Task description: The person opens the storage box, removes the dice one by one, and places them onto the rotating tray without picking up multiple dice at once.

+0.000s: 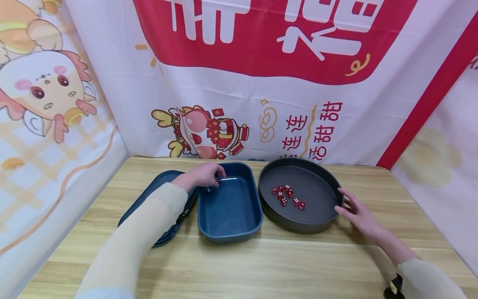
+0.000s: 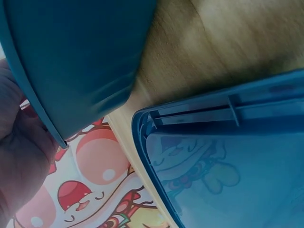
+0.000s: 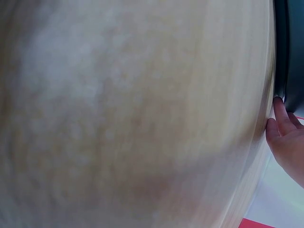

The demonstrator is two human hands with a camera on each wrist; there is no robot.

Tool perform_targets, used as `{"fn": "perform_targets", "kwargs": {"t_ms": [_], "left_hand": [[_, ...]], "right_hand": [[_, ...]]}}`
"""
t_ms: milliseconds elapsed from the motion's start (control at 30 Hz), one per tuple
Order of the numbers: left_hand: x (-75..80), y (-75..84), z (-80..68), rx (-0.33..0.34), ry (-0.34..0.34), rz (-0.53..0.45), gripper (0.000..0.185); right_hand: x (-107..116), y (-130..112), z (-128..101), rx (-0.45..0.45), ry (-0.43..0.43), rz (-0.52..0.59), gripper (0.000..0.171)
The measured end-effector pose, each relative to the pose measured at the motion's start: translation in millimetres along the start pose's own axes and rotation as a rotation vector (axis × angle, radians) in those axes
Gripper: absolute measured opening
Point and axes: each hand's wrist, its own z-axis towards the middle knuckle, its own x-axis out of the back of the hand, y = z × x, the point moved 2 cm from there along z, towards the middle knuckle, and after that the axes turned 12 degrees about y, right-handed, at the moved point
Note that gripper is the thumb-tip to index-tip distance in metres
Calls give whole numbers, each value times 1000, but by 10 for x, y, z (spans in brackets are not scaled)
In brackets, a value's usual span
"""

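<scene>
My left hand (image 1: 207, 174) is over the upper left corner of a blue rectangular container (image 1: 229, 207). Its fingers curl around a small red die (image 1: 218, 180), mostly hidden by the hand; how many dice it holds I cannot tell. In the left wrist view the hand (image 2: 23, 142) lies beside the container's rim (image 2: 35, 102). Several red dice with white pips (image 1: 284, 202) lie in a round dark baking pan (image 1: 298, 224). At the pan's right side, my right hand (image 1: 358, 214) touches the rim with extended fingers and thumb. The right wrist view shows that hand (image 3: 287, 137) against the dark wall.
A blue lid (image 1: 158, 182) with a raised edge lies left of the container, partly under the left forearm. All of this stands on a wooden table (image 1: 239, 270). Printed cloth (image 1: 224, 91) hangs behind the table and at both sides.
</scene>
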Motion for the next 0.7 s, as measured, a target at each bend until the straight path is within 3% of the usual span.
{"fn": "perform_targets", "kwargs": {"t_ms": [133,367,700], "left_hand": [[-6,-19,1,6,-2,-46,25],[-10,0,0,13,-22,19,26],[-108,21,39,25,-63,-9,19]], "right_hand": [[-4,-1,1,1,0,14,68],[-12,9,2,2,0,21,68],[-19,26,2,8,5,45,67]]}}
